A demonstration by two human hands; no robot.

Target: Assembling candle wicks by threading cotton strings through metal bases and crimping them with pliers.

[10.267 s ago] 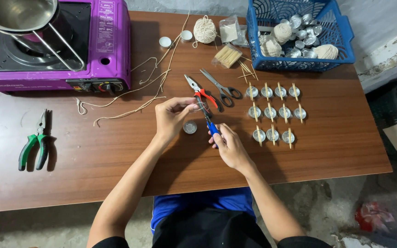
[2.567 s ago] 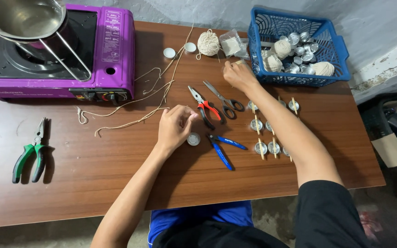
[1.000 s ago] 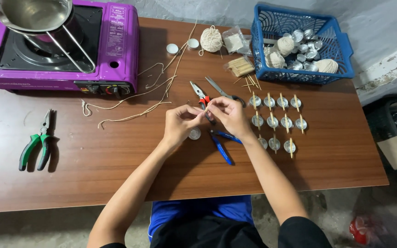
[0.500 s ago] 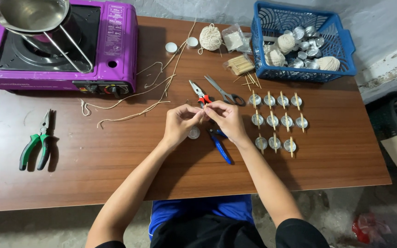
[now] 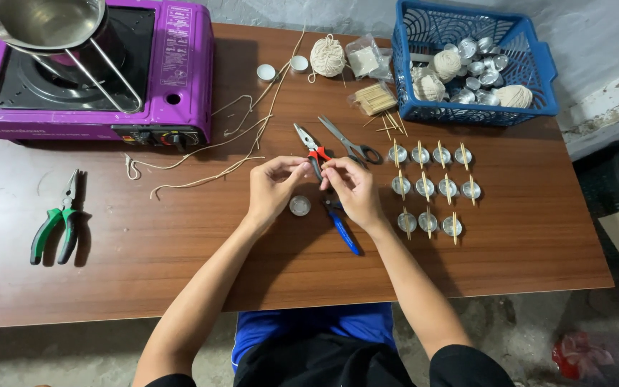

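while your 2 hands meet over the middle of the wooden table [image 5: 467,258], start your eye at the far left: green-handled pliers [image 5: 56,226] lie alone, well apart from you. next comes the purple stove [image 5: 180,79] with a metal pan [image 5: 44,21] on it, and loose twine [image 5: 209,154] trailing toward you. your left hand [image 5: 270,190] and right hand [image 5: 352,188] have their fingertips pinched together on something small and thin between them; you cannot tell from here just what it is. a single empty metal cup [image 5: 299,206] sits just below your left hand, red-handled pliers [image 5: 311,149] and scissors [image 5: 349,143] lie just beyond, and blue-handled pliers [image 5: 341,226] lie under your right wrist. to the right, 11 cups with sticks across them [image 5: 431,188] stand in 3 rows, the nearest row 1 short, so judging by that, most of this batch looks done. more cups and twine balls wait in the blue basket [image 5: 531,64].
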